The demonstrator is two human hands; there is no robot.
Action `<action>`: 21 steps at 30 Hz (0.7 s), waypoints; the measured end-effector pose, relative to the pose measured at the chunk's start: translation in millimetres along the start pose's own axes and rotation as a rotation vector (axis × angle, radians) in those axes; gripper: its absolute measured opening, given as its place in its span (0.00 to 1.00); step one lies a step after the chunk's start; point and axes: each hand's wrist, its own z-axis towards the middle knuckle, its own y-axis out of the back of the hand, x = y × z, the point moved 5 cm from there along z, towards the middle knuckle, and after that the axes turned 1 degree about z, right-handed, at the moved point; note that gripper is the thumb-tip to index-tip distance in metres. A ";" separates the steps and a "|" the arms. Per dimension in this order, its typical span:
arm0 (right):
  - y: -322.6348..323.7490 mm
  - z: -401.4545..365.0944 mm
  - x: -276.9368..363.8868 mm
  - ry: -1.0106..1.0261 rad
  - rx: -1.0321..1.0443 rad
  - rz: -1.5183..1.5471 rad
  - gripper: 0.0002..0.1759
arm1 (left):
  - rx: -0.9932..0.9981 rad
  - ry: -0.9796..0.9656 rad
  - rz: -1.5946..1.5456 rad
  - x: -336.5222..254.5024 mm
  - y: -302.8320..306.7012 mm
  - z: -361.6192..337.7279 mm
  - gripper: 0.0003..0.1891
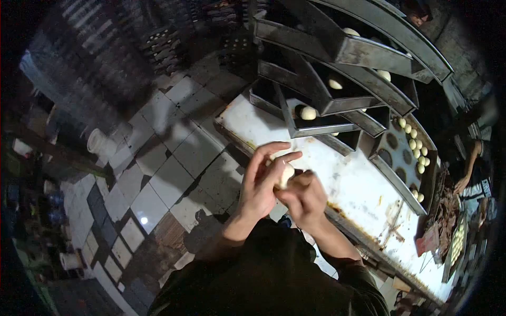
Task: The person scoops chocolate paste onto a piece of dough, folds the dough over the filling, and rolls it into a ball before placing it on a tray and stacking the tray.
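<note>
A pale, smooth dough ball is held in front of my body, near the table's front edge. My left hand cups it, with the upper fingers stretched partly over it. My right hand is curled against the ball's lower right side, its fingers bent and slightly blurred. The two hands hide part of the ball. Beyond them, a single dough ball sits in the lowest tray of a stack. To the right, a metal tray holds several dough balls along its far side.
Crosswise-stacked metal trays rise at the table's back. The white tabletop carries brown stains. Further right are a brown crumpled heap, a red piece and another person's hand. A white bucket stands on the tiled floor at left.
</note>
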 end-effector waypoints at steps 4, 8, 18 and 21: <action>-47.4 14.4 21.3 0.032 0.038 -0.312 0.16 | -0.094 0.191 0.071 -18.7 50.3 11.2 0.08; -42.9 33.3 0.8 -0.496 -0.133 0.108 0.12 | 0.220 -0.017 0.323 -42.0 40.7 2.8 0.13; -25.8 39.5 9.3 -0.299 -0.139 -0.343 0.15 | 0.344 -0.097 0.236 -21.8 23.1 17.9 0.14; -0.3 34.6 -6.6 -0.687 -0.381 0.320 0.10 | 0.370 -0.380 0.510 -17.7 -8.8 15.9 0.15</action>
